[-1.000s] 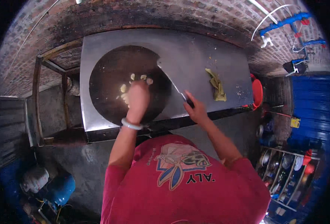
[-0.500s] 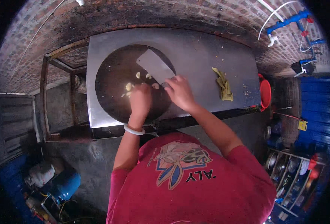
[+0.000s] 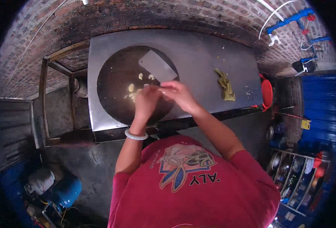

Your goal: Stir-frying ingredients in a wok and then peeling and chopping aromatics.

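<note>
A round dark chopping board [image 3: 114, 79] lies on a steel table [image 3: 210, 57]. Pale chopped pieces [image 3: 132, 88] are scattered on the board. My right hand [image 3: 179, 95] grips the handle of a broad cleaver [image 3: 157, 65], whose blade lies nearly flat over the far side of the board. My left hand [image 3: 147, 102] is beside the right one, fingers curled over the pale pieces, with a white bangle [image 3: 136, 135] on the wrist. The two hands touch above the board's near right part.
A crumpled yellow-green rag [image 3: 225, 84] lies on the table's right side. A red basin [image 3: 267, 93] sits at the right edge. A brick wall [image 3: 156, 15] backs the table. A blue gas cylinder [image 3: 63, 190] stands on the floor lower left; shelves with dishes [image 3: 297, 171] lower right.
My right hand swung the cleaver from the table's middle over onto the board and laid the blade flatter. Both hands have come together over the pale pieces.
</note>
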A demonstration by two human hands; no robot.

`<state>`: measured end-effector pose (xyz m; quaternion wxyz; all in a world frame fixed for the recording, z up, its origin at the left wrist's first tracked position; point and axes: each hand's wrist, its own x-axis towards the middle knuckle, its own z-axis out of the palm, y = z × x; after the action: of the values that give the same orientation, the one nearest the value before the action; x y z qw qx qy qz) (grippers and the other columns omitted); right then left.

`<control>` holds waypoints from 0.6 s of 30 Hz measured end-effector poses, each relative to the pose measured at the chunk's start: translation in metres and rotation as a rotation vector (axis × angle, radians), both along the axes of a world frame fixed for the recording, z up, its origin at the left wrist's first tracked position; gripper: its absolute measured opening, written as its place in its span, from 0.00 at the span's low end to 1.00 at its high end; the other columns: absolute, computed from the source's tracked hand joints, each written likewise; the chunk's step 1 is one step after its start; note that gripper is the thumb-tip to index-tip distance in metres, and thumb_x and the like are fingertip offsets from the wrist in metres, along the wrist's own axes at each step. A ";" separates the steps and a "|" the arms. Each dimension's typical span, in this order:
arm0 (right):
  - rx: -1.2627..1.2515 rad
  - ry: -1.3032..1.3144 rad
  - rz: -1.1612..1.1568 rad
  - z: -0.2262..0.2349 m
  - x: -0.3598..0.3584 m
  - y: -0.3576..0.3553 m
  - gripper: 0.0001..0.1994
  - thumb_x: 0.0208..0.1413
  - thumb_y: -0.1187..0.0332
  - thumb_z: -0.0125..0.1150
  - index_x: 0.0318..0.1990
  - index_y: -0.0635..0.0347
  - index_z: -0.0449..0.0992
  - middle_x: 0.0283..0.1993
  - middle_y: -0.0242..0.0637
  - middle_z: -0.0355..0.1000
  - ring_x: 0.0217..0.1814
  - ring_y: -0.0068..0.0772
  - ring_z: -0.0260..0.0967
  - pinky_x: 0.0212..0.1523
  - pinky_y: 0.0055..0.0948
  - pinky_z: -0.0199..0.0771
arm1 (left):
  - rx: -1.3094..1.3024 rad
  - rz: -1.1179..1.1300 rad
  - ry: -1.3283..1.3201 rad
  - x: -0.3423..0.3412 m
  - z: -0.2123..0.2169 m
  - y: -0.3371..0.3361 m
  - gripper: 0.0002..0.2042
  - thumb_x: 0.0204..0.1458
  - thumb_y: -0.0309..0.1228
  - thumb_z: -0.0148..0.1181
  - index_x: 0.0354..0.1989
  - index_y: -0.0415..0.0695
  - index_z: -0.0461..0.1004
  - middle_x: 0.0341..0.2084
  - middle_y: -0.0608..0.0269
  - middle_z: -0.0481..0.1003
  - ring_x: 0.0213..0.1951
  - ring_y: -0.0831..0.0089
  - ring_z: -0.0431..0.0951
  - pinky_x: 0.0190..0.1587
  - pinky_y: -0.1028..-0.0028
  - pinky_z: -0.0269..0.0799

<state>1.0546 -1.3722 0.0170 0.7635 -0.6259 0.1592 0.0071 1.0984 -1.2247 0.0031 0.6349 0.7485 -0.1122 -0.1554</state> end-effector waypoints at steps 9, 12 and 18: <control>-0.135 0.111 0.086 0.012 0.006 0.021 0.09 0.53 0.71 0.60 0.40 0.64 0.74 0.35 0.34 0.74 0.32 0.20 0.71 0.30 0.20 0.73 | 0.147 0.152 -0.139 -0.012 0.014 0.031 0.07 0.50 0.25 0.59 0.36 0.34 0.76 0.25 0.60 0.78 0.27 0.81 0.74 0.31 0.78 0.70; -0.294 0.040 0.113 0.017 0.008 0.036 0.05 0.53 0.73 0.60 0.34 0.67 0.75 0.26 0.34 0.72 0.23 0.20 0.69 0.22 0.20 0.72 | 0.141 0.144 -0.061 -0.012 0.010 0.040 0.07 0.50 0.25 0.60 0.35 0.34 0.76 0.24 0.62 0.77 0.27 0.81 0.73 0.31 0.78 0.69; -0.218 0.150 0.138 0.025 0.013 0.045 0.06 0.54 0.72 0.58 0.33 0.67 0.75 0.24 0.33 0.72 0.23 0.20 0.69 0.22 0.20 0.72 | 0.014 0.099 -0.042 -0.010 -0.015 0.060 0.07 0.48 0.26 0.61 0.33 0.34 0.76 0.22 0.65 0.76 0.27 0.82 0.72 0.30 0.79 0.68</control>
<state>1.0676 -1.3269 0.0415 0.6746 -0.7122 0.1724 0.0890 1.0879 -1.1647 -0.0121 0.6339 0.7607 -0.0870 -0.1090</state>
